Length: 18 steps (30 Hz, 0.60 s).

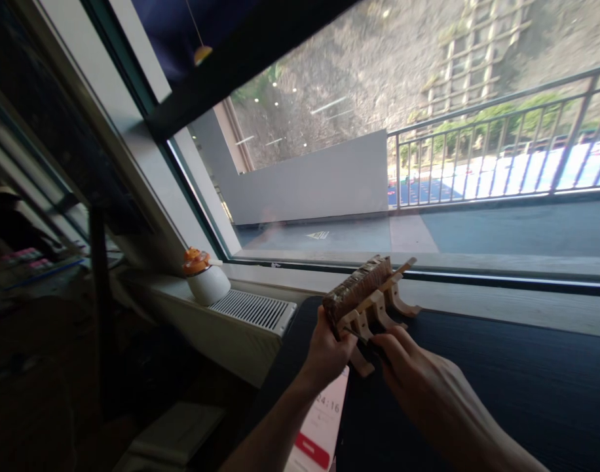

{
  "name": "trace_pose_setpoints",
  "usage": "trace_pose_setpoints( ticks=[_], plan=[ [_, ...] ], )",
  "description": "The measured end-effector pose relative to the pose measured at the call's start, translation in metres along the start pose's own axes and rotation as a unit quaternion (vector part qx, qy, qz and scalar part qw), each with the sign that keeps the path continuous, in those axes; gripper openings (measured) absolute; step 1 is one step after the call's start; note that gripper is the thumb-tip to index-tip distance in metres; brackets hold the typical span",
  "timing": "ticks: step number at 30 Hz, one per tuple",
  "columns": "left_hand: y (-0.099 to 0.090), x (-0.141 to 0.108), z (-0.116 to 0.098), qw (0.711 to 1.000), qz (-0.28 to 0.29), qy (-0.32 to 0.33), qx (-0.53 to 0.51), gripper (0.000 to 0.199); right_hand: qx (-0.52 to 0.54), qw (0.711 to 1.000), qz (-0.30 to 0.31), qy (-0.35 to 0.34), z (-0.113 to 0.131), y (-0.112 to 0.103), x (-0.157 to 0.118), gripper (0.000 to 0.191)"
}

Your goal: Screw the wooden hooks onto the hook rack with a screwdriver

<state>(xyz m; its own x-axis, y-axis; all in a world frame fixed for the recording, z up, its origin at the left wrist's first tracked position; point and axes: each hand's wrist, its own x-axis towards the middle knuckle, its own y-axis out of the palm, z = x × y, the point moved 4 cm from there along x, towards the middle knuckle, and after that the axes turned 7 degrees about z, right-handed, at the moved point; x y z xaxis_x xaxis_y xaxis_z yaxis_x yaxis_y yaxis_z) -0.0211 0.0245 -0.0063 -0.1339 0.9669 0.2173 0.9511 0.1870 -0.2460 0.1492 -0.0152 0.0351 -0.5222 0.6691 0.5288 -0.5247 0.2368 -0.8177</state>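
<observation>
A small wooden model (366, 292) is tilted just above the dark tabletop. It has a brown, ridged block along one side and several pale curved wooden pieces (381, 308) along the other. My left hand (328, 351) is closed around its near end, with the thumb across the pale wood. Close beside that thumb, my right hand (403, 357) has its fingers pinched together at the near curved pieces. A thin dark rod seems to run from those fingertips to the wood, but too little of it shows to name.
A phone (324, 419) with a lit timer screen lies on the black table (501, 367), partly under my left forearm. Left of the table, a white pot with an orange top (206, 278) stands beside a vent grille (253, 311). A large window rises behind; a person sits far left.
</observation>
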Motion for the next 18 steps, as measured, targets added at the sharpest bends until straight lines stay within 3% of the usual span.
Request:
trace_pose_setpoints(
  ticks=[2,4,7,10,12,14,18],
  plan=[
    [0.0,0.001,0.002,1.0,0.0,0.003,0.001,0.044,-0.032,0.997,-0.04,-0.061,0.008,-0.004,0.0,0.026],
    [0.0,0.001,0.004,1.0,0.002,0.004,0.0,0.044,-0.016,0.997,-0.053,-0.06,0.008,-0.004,0.002,0.026],
    [0.0,0.001,0.005,1.0,0.009,0.011,0.002,0.042,0.117,0.99,0.013,0.083,-0.009,0.006,0.007,0.021],
    [0.001,0.001,0.004,1.0,0.018,0.014,-0.004,0.04,0.246,0.939,0.115,0.21,-0.025,0.019,0.008,0.037],
    [0.001,0.0,0.001,0.999,0.026,0.013,-0.033,0.04,0.263,0.93,0.145,0.212,-0.03,0.017,0.009,0.047],
    [-0.001,0.0,-0.004,0.997,0.027,0.006,-0.073,0.04,0.245,0.939,0.15,0.189,-0.032,0.008,0.01,0.045],
    [-0.007,0.0,-0.015,0.985,0.017,-0.046,-0.166,0.04,0.202,0.961,0.098,0.164,-0.037,-0.019,0.012,0.036]
  ],
)
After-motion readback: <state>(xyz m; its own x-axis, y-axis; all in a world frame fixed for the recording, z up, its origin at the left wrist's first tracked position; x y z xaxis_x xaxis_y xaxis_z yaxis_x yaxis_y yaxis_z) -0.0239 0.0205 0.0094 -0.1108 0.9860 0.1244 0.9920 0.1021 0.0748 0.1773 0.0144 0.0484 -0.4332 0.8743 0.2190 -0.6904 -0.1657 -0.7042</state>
